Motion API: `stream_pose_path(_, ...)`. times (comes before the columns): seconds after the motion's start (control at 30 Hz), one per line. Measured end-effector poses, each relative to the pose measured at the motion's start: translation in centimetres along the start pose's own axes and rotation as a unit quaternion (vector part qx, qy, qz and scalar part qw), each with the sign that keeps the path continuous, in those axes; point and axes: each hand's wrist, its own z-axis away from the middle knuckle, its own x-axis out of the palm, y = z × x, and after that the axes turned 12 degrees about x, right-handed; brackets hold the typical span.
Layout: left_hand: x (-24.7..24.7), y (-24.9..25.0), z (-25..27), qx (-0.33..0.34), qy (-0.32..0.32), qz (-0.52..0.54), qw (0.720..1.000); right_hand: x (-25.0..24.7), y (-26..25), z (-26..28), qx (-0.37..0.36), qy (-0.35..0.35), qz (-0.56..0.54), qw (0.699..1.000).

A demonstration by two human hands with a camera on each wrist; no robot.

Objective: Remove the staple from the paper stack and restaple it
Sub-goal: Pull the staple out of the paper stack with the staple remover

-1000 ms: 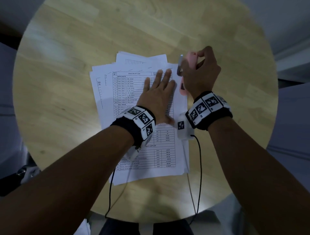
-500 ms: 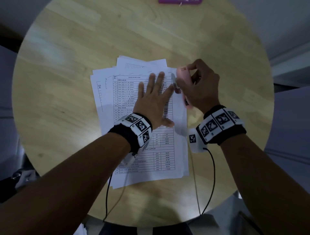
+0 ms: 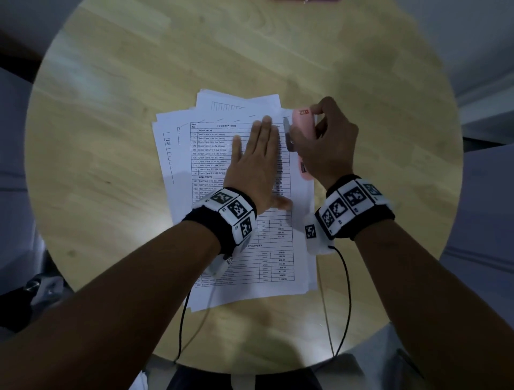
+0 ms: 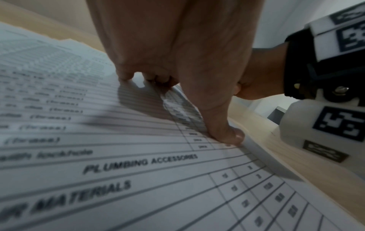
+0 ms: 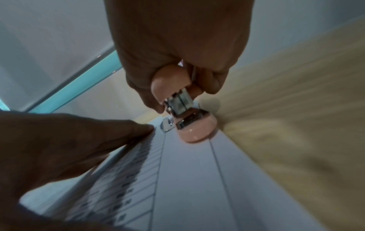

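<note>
A loose stack of printed sheets lies fanned out on the round wooden table. My left hand lies flat on the top sheet, fingers straight, thumb tip pressing near the right margin. My right hand grips a pink stapler held on end over the stack's upper right edge. In the right wrist view the stapler shows its metal rear end and pink base close above the paper, next to my left fingers. No staple can be made out.
A pink object pokes in at the table's far edge. Cables hang from both wristbands over the table's near edge. Bare wood lies left and right of the sheets.
My right hand has brought the stapler down and nearer to me, onto the stack's upper right edge. The left hand has stayed flat on the paper.
</note>
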Motion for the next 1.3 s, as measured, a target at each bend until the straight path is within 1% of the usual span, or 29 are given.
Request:
stream_pose_path(0.1, -0.1, 0.1, 0.0, -0.005, -0.008, -0.011, 1.000, 0.5, 0.0, -0.1, -0.002, 0.010, 0.019, 1.000)
stream_pose_path(0.27, -0.3, 0.1, 0.1, -0.002, -0.016, -0.017, 1.000, 1.0, -0.7, -1.4, -0.046, 0.021, 0.100, 0.994)
stream_pose_path(0.33, -0.4, 0.2, 0.0, -0.001, -0.018, -0.020, 1.000, 1.0, -0.8, -1.7, -0.047, 0.022, 0.105, 0.993)
stream_pose_path(0.47, -0.5, 0.4, 0.0, -0.008, -0.026, -0.027, 0.999, 1.5, -0.8, -1.7, -0.008, 0.037, 0.058, 0.998)
stream_pose_path(0.63, -0.4, 0.2, 0.1, 0.002, -0.026, -0.024, 0.999, 2.0, -2.1, -3.0, 0.047, 0.040, 0.025, 0.998)
stream_pose_path(0.77, -0.4, 0.0, 0.2, 0.004, -0.020, -0.008, 1.000, 1.3, -2.2, -3.6, 0.068, 0.028, -0.017, 0.997)
stream_pose_path(0.83, -0.5, 0.0, 0.3, 0.005, -0.019, -0.009, 1.000, 1.0, -1.7, -3.5, 0.083, 0.040, -0.050, 0.995)
stream_pose_path(0.9, -0.5, 0.0, 0.4, 0.005, -0.018, -0.011, 1.000, 0.6, -1.4, -3.1, 0.077, 0.062, -0.073, 0.992)
stream_pose_path(0.97, -0.4, 0.0, 0.3, 0.006, -0.015, -0.010, 1.000, 0.1, -1.6, -2.4, 0.040, 0.071, -0.079, 0.994)
stream_pose_path(1.07, -0.2, -0.3, 0.4, 0.011, -0.006, 0.005, 1.000, -0.8, -1.9, -1.2, -0.005, 0.021, -0.075, 0.997)
stream_pose_path(1.17, -0.1, -0.7, 0.5, 0.020, 0.003, 0.017, 1.000, -0.6, -1.9, -0.4, -0.020, -0.031, -0.040, 0.999)
stream_pose_path(1.3, -0.9, -1.6, 0.6, 0.052, -0.010, 0.029, 0.998, -0.3, -1.6, 0.1, -0.017, -0.033, -0.014, 0.999)
